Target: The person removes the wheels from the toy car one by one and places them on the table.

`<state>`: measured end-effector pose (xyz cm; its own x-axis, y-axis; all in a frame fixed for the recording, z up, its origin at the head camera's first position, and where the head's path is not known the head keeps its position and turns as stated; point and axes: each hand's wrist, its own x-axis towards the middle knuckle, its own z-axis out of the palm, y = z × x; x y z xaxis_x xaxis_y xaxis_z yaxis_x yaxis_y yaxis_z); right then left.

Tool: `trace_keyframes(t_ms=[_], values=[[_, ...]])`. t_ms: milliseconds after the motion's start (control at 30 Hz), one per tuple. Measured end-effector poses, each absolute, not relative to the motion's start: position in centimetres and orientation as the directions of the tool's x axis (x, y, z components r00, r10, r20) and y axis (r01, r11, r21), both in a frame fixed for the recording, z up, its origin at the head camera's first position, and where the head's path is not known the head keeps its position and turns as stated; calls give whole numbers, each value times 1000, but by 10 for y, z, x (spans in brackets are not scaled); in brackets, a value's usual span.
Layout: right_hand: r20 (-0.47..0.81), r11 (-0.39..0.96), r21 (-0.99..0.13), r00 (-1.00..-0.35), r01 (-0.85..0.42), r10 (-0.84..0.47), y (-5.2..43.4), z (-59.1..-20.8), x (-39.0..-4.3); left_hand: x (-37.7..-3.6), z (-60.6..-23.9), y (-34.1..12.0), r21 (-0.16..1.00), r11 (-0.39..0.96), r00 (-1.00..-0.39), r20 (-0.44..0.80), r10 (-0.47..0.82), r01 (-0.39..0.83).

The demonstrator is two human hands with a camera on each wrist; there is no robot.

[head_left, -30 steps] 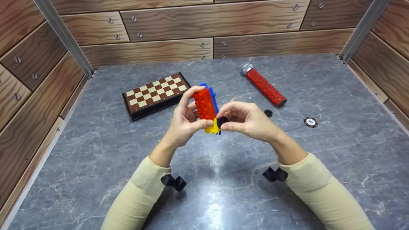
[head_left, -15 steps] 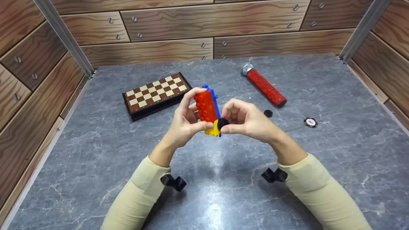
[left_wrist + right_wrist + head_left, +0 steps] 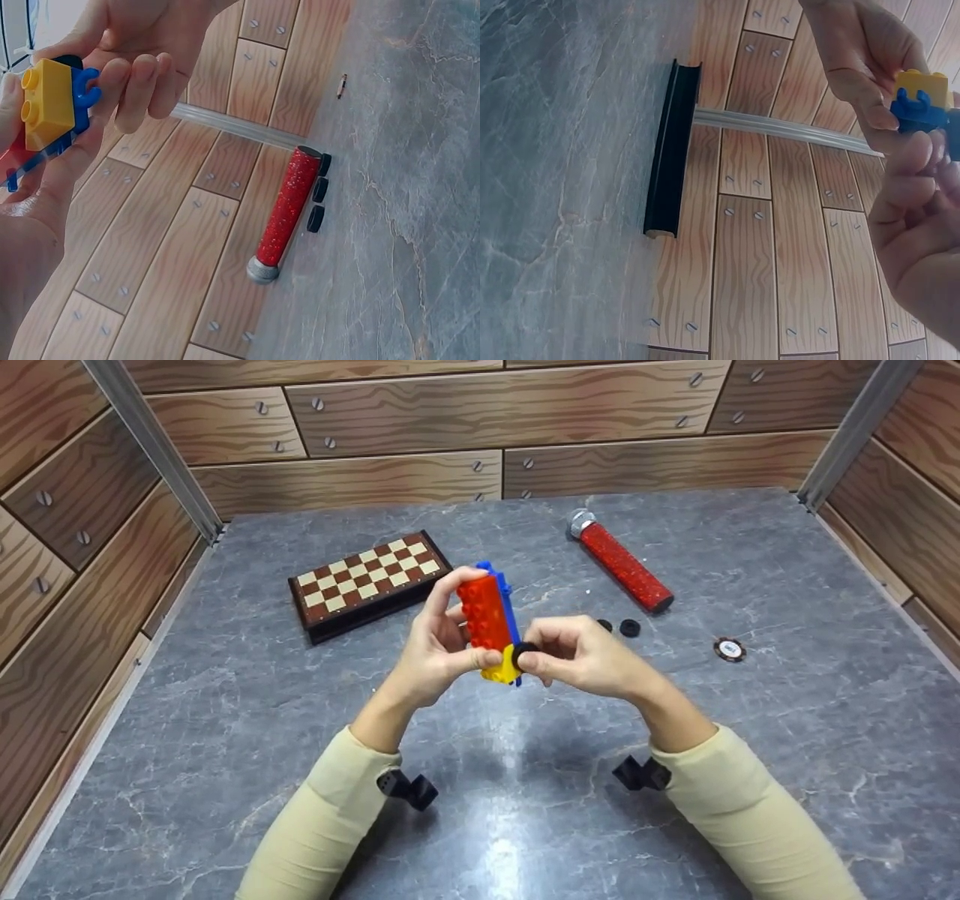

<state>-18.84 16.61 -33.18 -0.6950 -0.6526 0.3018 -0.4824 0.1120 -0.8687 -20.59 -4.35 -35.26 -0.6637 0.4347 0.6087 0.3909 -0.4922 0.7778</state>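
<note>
My left hand (image 3: pixel 439 649) grips a toy block assembly upright above the table: a red brick (image 3: pixel 484 613) on a blue plate (image 3: pixel 508 600), with a yellow brick (image 3: pixel 501 667) at its lower end. My right hand (image 3: pixel 577 656) pinches a small black wheel (image 3: pixel 523 649) against the blue plate beside the yellow brick. In the left wrist view the yellow brick (image 3: pixel 49 101) and a blue clip (image 3: pixel 86 86) show between the fingers. In the right wrist view the yellow brick (image 3: pixel 922 82) and blue clip (image 3: pixel 919 112) sit by the fingertips.
A folded chessboard (image 3: pixel 367 581) lies at the back left. A red glitter tube (image 3: pixel 621 561) lies at the back right, with two loose black wheels (image 3: pixel 628 628) beside it and a poker chip (image 3: pixel 729 649) further right. Wooden panel walls enclose the grey marble table (image 3: pixel 225 697).
My right hand has lowered and turned a little at the wheel, uncovering a second loose black wheel on the table. The block assembly has barely moved.
</note>
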Motion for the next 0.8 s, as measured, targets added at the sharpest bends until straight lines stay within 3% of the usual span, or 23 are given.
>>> trace_keyframes(t_ms=[367,800], values=[[474,-23,-830,-681,-558,-558,159,-342,-188,-202,-351,-41,776,-496,-683,604,410,389],[536,13,-794,-712,-607,-454,154,-347,-185,-201,-349,-40,778,-468,-692,608,389,419]])
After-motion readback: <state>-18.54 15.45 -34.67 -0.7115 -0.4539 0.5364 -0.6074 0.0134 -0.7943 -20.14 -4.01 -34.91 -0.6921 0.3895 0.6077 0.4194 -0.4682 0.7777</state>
